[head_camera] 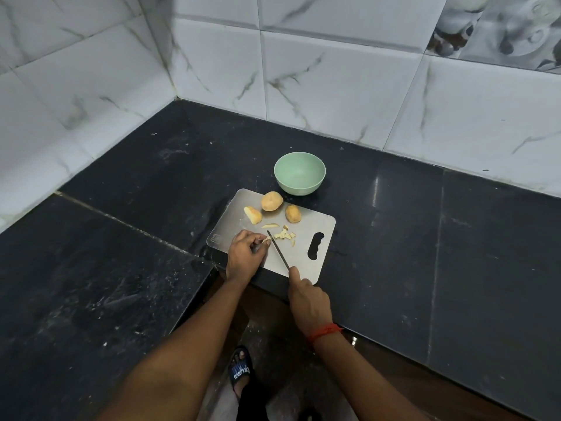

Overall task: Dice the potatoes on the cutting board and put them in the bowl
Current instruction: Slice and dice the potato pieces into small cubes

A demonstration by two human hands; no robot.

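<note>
A steel cutting board (312, 229) lies on the black counter. At its far side sit two whole potatoes (272, 201) (293, 213) and a cut potato half (253, 214). Small cut pieces (284, 235) and a thin slice (270, 226) lie mid-board. My left hand (245, 253) pinches a potato strip (266, 240) against the board. My right hand (308, 302) grips a knife (277, 250), its blade angled down beside the strip. A pale green bowl (300, 173) stands just beyond the board; its inside looks bare.
The black stone counter (425, 238) forms an L along white marble-tiled walls (334, 86). The board's near corner overhangs the counter's inner edge. Below, a foot in a dark sandal (241, 370) stands on the floor.
</note>
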